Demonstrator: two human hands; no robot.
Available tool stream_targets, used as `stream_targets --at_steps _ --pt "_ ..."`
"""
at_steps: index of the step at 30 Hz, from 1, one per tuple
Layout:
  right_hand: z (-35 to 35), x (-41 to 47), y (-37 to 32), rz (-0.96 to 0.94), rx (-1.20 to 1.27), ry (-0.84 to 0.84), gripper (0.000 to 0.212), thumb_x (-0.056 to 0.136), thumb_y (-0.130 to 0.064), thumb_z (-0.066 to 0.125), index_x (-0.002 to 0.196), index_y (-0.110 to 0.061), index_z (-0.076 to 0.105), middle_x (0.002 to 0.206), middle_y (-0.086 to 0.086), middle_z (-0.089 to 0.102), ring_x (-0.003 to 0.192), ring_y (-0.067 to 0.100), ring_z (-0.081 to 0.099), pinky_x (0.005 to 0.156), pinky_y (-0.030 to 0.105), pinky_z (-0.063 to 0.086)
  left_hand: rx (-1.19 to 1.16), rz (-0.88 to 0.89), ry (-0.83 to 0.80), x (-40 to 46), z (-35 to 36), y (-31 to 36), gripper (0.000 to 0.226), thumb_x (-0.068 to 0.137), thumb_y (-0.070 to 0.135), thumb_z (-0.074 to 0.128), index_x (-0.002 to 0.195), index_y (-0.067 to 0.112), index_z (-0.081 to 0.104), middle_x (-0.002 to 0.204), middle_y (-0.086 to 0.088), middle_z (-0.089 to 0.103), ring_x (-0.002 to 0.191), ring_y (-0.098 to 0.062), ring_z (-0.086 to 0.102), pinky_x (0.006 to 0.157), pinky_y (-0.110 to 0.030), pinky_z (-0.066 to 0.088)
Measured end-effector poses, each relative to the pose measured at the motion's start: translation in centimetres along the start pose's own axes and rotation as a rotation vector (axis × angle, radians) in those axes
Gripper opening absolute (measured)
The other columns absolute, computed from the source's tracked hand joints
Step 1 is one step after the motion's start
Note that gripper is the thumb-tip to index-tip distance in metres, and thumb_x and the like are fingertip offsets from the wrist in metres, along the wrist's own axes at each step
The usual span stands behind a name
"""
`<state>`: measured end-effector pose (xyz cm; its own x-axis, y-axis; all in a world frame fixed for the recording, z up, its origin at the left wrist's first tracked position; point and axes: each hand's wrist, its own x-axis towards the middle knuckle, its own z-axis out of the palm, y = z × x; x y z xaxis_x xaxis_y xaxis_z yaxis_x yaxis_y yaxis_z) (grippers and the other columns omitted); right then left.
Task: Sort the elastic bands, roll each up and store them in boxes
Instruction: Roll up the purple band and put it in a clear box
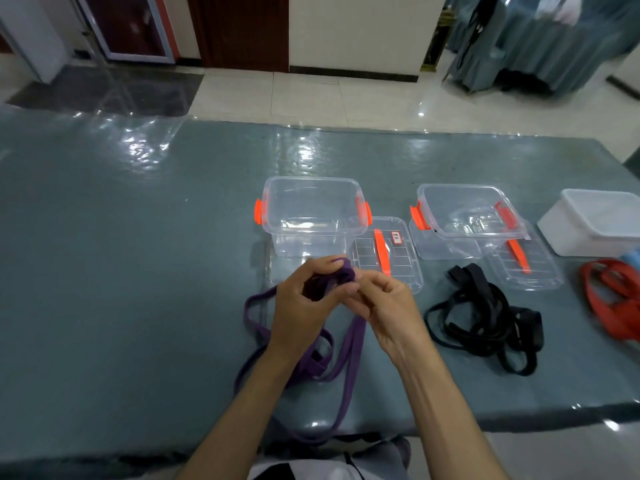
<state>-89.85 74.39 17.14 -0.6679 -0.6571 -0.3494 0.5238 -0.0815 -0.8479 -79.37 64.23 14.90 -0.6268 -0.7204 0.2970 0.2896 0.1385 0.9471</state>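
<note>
Both hands hold the purple band (pixel 349 344) above the worktop (pixel 138 271). Left hand (pixel 304 306): fingers curled round a bunched end of the band. Right hand (pixel 388 306): fingertips pinching the same bunch from the right side; the exact contact is partly hidden by the left hand. Remainder of the band trails down in loose loops on the worktop, 1 loop hanging over the near edge.

Just beyond the hands: 1 clear box (pixel 311 216) with orange latches, open, standing partly on its lid (pixel 391 254). To its right, a second clear box (pixel 464 216) on its own lid (pixel 526 268). Black bands (pixel 485 320) lie in a tangled heap near that second box. Red bands (pixel 613 299) lie at the right edge, below a white box (pixel 595 223).
</note>
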Motion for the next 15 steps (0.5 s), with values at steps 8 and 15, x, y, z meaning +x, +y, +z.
stream_targets --at_steps 8,15 --pt "0.9 -0.6 -1.1 -0.051 -0.232 -0.057 0.023 0.106 -0.017 0.062 0.098 -0.008 0.082 0.098 0.015 0.08 0.092 0.024 0.078 0.079 0.029 0.063 0.149 0.011 0.017 1.2 -1.2 0.1 0.026 0.087 0.016 0.085 0.112 0.019 0.078 0.111 0.007 0.077 0.108 -0.021 0.075 0.095 -0.037 0.062" --pt "2.5 -0.3 -2.0 -0.277 -0.223 -0.179 0.021 0.096 -0.009 0.073 0.116 -0.011 0.079 0.105 0.013 0.081 0.092 0.026 0.08 0.078 0.031 0.064 0.067 0.004 0.063 1.3 -2.0 0.8 0.027 0.088 0.022 0.08 0.112 0.01 0.081 0.115 -0.001 0.071 0.11 -0.029 0.074 0.093 -0.052 0.063"
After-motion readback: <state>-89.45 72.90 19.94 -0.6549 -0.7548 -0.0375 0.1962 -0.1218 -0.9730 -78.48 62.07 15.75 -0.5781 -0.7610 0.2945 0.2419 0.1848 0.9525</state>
